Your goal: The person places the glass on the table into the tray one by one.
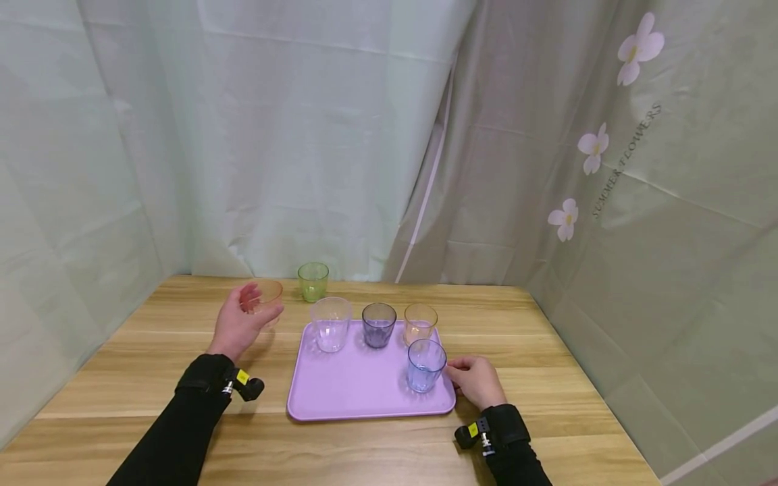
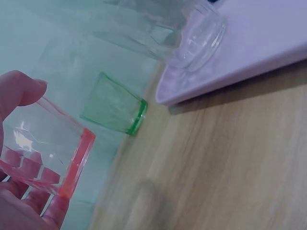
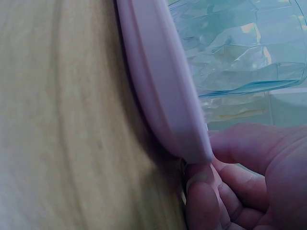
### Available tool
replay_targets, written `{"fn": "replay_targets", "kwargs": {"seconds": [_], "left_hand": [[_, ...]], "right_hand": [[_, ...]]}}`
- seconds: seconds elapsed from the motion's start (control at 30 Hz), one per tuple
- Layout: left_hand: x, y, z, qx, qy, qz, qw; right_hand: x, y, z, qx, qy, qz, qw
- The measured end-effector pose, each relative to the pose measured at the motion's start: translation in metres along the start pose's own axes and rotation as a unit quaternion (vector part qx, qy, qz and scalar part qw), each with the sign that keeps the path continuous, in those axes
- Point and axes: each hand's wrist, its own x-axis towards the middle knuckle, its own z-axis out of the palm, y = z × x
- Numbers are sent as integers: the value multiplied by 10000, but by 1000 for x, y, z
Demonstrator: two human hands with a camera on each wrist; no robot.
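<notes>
My left hand [image 1: 239,322] grips a clear orange-tinted glass [image 2: 48,146] above the table, left of the tray. In the left wrist view its thumb is on one side and several fingers curl round the other. At the right edge of the purple tray [image 1: 358,398], my right hand [image 1: 477,380] pinches the rim, thumb above and curled fingers at its underside. On the tray stand a clear glass [image 1: 331,332], a dark grey glass [image 1: 379,331], an amber glass [image 1: 419,320] and a blue glass [image 1: 425,371], all upright. The blue one is closest to my right hand.
A green glass [image 1: 313,287] stands upright at the table's far edge, behind the tray. The wooden table [image 1: 340,452] is bordered by a pale curtain [image 1: 273,135] at the back and sides. Flower prints [image 1: 565,217] show on the right curtain.
</notes>
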Motion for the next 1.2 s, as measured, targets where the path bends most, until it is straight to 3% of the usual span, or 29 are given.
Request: {"fn": "replay_targets", "kwargs": {"seconds": [1.2], "left_hand": [[-13,41,4,82,-317,529,9981]], "right_hand": [[1,2,-1,9,-31,44,10000]]}}
